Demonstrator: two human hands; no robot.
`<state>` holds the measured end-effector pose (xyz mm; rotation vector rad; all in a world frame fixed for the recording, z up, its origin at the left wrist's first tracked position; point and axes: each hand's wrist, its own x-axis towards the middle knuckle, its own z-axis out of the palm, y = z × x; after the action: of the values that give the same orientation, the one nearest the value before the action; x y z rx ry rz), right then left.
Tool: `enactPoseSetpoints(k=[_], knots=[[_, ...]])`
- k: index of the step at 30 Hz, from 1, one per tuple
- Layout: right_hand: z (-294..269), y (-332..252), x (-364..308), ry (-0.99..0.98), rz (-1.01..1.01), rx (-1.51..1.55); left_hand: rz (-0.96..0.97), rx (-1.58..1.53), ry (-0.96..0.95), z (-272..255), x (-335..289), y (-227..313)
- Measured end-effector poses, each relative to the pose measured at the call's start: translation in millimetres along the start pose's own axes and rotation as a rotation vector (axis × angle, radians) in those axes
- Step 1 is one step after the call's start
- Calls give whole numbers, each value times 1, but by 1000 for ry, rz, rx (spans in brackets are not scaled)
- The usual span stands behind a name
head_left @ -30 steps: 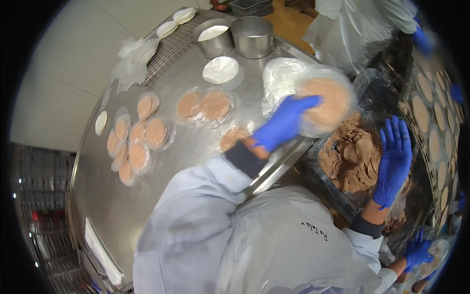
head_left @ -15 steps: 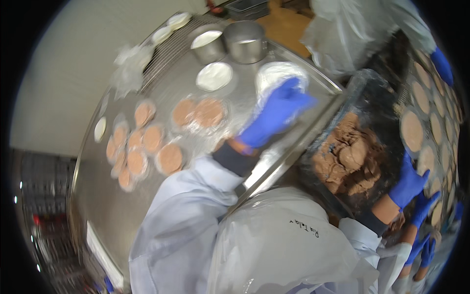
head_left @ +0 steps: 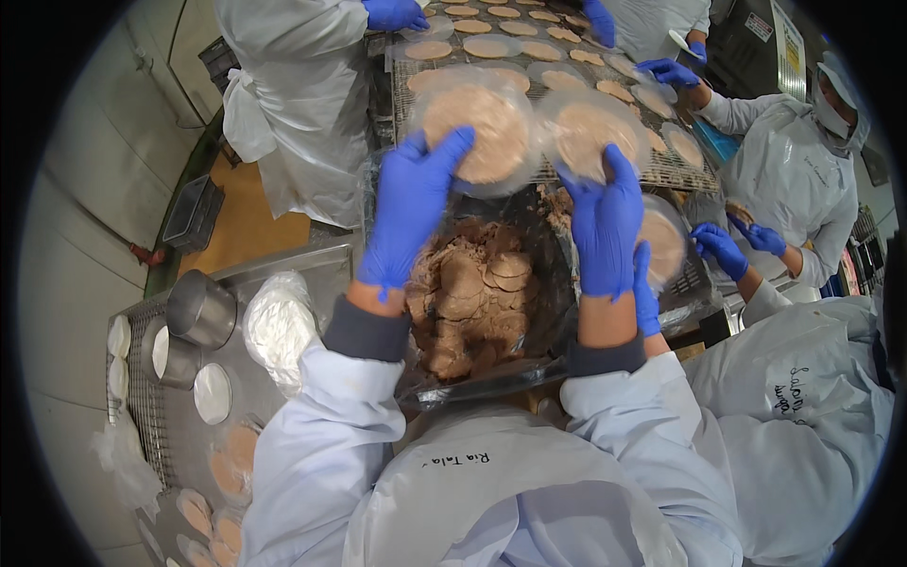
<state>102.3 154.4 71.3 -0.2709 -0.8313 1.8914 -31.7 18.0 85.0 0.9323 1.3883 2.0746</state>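
My left hand [head_left: 406,217], in a blue glove, is closed on the near edge of a flat pinkish-brown patty [head_left: 487,132] on a round of clear film. A second patty [head_left: 595,135] on film is pinched at its near edge by my gloved right hand [head_left: 605,231]. Both patties are held up side by side, at the near side of a wire rack [head_left: 682,177] carrying rows of similar patties. Below and between my forearms sits a dark, film-lined tub [head_left: 472,389] of brown paste [head_left: 472,307] with several rounded pieces in it.
On the left, a steel table [head_left: 307,269] bears two metal pots [head_left: 201,310], a white disc [head_left: 213,393], a white plastic-wrapped bundle [head_left: 280,326] and more patties [head_left: 231,463]. Co-workers stand around the rack; close on my right, a co-worker's gloved hand [head_left: 646,298] is beside another patty [head_left: 661,248].
The view has swung from the steel table to the tub and rack. My left hand has left the white bundle and now holds a patty; my right hand has lifted one from near the rack.
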Motion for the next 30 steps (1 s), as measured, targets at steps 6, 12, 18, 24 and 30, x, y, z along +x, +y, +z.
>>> enactPoseSetpoints(k=[6, 12, 18, 24, 30], knots=[[-18, 38, 12, 199, 46, -8, 514, 1141, 483, -70, 25, -26], [-5, 45, -44, -17, 147, -40, -280, 185, 191, -71, -76, -46], [-34, 62, -34, 4, 381, 101, -359, -623, 56, -41, -59, -76], [-59, 57, -34, -113, 540, 315, -134, -455, 180, -14, -58, -81], [-20, 78, -103, -194, 845, 258, 322, 794, 97, -55, -127, -74]])
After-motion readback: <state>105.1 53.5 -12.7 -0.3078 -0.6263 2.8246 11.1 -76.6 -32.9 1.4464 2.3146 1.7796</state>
